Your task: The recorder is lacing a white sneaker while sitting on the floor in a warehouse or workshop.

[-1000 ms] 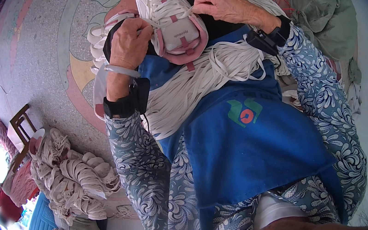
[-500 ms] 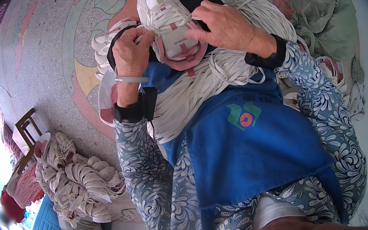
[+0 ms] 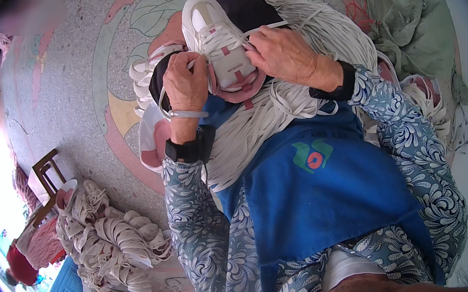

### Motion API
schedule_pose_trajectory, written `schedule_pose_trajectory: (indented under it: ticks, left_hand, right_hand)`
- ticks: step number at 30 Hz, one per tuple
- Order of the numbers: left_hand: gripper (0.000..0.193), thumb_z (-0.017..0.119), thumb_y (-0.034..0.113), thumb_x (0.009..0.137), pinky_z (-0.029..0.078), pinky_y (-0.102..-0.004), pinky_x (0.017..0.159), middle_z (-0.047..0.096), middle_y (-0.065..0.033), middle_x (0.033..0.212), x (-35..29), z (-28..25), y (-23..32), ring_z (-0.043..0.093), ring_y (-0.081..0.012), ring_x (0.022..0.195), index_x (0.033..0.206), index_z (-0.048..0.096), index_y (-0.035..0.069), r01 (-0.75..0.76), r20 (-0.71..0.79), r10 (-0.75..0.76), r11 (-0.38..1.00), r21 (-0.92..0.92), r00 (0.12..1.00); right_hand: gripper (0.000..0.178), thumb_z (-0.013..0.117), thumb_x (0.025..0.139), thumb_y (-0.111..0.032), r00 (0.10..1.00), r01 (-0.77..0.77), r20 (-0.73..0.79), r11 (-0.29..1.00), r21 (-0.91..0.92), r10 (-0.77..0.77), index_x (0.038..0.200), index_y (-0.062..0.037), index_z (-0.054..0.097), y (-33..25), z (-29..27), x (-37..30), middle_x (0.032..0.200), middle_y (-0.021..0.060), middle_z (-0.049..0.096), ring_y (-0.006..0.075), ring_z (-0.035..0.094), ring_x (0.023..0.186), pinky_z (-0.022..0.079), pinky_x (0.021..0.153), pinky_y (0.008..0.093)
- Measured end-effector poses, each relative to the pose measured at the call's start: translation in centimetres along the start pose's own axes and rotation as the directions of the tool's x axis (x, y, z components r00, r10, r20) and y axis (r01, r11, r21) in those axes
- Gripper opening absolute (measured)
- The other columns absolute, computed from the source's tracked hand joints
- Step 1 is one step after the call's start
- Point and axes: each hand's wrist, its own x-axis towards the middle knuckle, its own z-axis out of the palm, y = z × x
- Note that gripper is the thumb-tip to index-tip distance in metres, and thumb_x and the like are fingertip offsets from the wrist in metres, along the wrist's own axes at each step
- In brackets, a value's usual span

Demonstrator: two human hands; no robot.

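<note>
Both sides seem reachable because the shoe [image 3: 230, 64] at upper centre points away from us; fingers of our left hand [image 3: 185, 84] and right hand [image 3: 286, 56] pinch its laces [image 3: 218, 38].

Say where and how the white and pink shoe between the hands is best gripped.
Probably by the rounded toe, from the far side, gripping across its width. The shoe points away from the blue apron, leaving that end uncovered; the left hand and right hand, pinching laces, crowd either side of the tongue.

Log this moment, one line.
left hand: pinching lace | right hand: pinching lace | shoe: between hands, toe away | lace bundle: across apron
</note>
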Motion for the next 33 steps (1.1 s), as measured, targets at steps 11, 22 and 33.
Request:
schedule_pose_trajectory:
  ticks: [11,22,33]
  left_hand:
    - [0.017,0.066,0.014,0.082,0.048,-0.0228,0.051,0.062,-0.005,0.064,0.0,0.5,-2.1,0.056,-0.0092,0.054,0.081,0.063,-0.003,0.199,0.059,-0.191,0.913,-0.355,0.98]
    - [0.018,0.063,0.02,0.076,0.049,-0.04,0.071,0.063,-0.0178,0.08,-0.3,3.0,-4.4,0.063,-0.034,0.079,0.082,0.065,0.002,-0.037,-0.08,0.025,0.986,-0.162,0.997]
    - [0.024,0.069,0.022,0.075,0.049,-0.0366,0.074,0.065,-0.0174,0.084,-0.5,2.3,-1.9,0.064,-0.0302,0.082,0.087,0.069,0.002,0.039,-0.103,-0.059,0.981,-0.191,0.993]
  right_hand:
    - [0.015,0.056,0.076,-0.008,0.993,0.027,-0.114,0.986,0.165,-0.008,0.086,0.0005,0.049,0.1,1.3,1.0,0.081,0.0155,0.054,0.0295,0.062,0.066,0.052,0.06,0.0398]
    - [0.016,0.052,0.075,-0.013,0.971,0.208,-0.052,0.931,-0.3,-0.234,0.088,-0.006,0.055,-0.6,1.5,0.9,0.081,0.0086,0.052,0.0235,0.055,0.072,0.041,0.065,0.035]
    - [0.015,0.056,0.07,-0.017,0.925,0.336,-0.019,0.839,-0.428,-0.38,0.075,-0.0056,0.064,-0.6,0.0,2.9,0.078,0.008,0.051,0.0224,0.05,0.081,0.037,0.072,0.0373]
